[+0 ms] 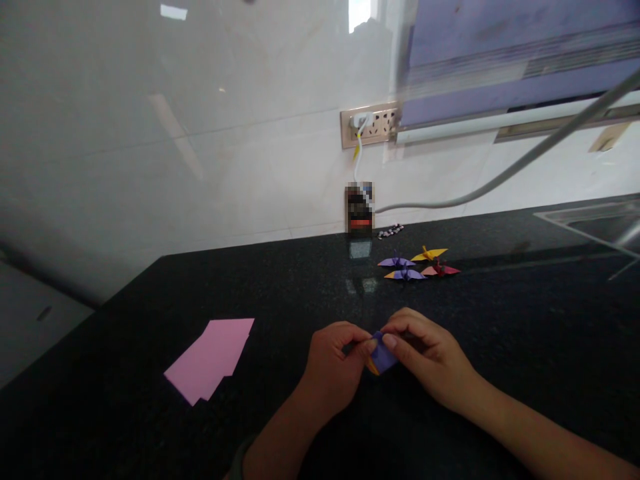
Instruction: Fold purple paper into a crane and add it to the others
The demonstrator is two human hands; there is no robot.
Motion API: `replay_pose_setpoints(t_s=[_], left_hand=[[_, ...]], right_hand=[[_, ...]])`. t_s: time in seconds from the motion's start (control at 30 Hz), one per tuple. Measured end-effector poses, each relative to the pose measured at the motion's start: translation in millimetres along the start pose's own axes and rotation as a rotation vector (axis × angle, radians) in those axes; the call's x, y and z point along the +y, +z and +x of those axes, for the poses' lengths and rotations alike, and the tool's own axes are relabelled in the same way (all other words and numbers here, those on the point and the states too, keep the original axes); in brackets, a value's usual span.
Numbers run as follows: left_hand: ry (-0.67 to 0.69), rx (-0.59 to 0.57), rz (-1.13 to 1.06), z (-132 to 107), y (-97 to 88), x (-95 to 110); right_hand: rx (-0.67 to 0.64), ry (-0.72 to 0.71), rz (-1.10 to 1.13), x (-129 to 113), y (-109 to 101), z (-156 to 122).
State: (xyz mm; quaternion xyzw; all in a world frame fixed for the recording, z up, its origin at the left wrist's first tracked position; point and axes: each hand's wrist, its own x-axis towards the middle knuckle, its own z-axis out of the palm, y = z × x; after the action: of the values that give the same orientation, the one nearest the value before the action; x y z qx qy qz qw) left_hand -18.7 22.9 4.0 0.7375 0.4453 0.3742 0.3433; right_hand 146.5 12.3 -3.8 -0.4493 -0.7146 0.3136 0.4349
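On the counter (125,427), the left hand (333,367) and right hand (430,363) meet near the front edge, with a folded paper piece (383,357) pinched between their fingertips. Flat paper sheets (213,359) lie well to the left of the hands. Behind the hands and slightly right sits a cluster of folded cranes (417,263). Further back, a small device (359,208) stands against the wall (200,167), directly below a wall socket (370,127). A sink (600,223) lies at the far right.
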Motion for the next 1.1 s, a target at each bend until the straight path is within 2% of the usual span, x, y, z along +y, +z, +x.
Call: replay_pose_setpoints(t_s=[0.33,0.53,0.8,0.97,1.1], left_hand=[[0.004,-0.051,-0.006,-3,4.2,7],[-0.048,0.003,-0.031,-2,2.6,5],[-0.070,0.094,-0.054,1,-0.9,-1],[-0.080,0.015,-0.052,1,-0.3,-3],[-0.065,-0.078,-0.057,1,-2.3,-2]], right_hand=[[0.010,-0.017,-0.039,-6,4,-3],[-0.024,-0.029,-0.020,-2,2,1],[-0.020,-0.009,-0.117,0,-1,2],[-0.066,-0.095,-0.194,-3,-7,2],[-0.177,-0.203,-0.301,-3,-13,1]])
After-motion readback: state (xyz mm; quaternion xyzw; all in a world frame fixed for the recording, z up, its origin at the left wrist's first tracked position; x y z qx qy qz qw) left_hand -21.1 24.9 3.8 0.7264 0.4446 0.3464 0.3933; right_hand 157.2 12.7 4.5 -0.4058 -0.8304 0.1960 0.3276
